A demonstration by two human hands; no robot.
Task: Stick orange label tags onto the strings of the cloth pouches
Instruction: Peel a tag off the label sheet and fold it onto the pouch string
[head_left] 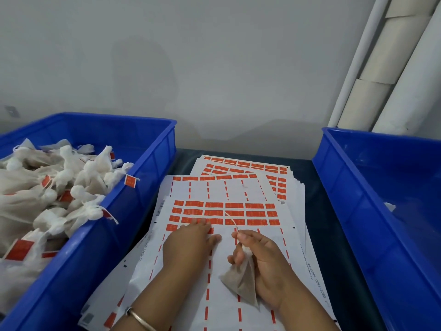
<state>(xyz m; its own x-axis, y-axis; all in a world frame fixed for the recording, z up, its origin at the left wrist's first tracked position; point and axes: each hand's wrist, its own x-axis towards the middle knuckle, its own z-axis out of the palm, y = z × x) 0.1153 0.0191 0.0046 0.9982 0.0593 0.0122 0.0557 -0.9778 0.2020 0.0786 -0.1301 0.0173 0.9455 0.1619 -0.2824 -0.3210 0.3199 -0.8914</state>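
Right hand grips a cloth pouch, pinching its string, which runs up over the orange labels. Left hand lies flat, fingers straight, pressing the top label sheet, fingertips on the lowest label row. Metal bangle on left wrist. More sheets beyond the hands. Blue bin left of left hand holds tagged pouches; another blue bin right of right hand.
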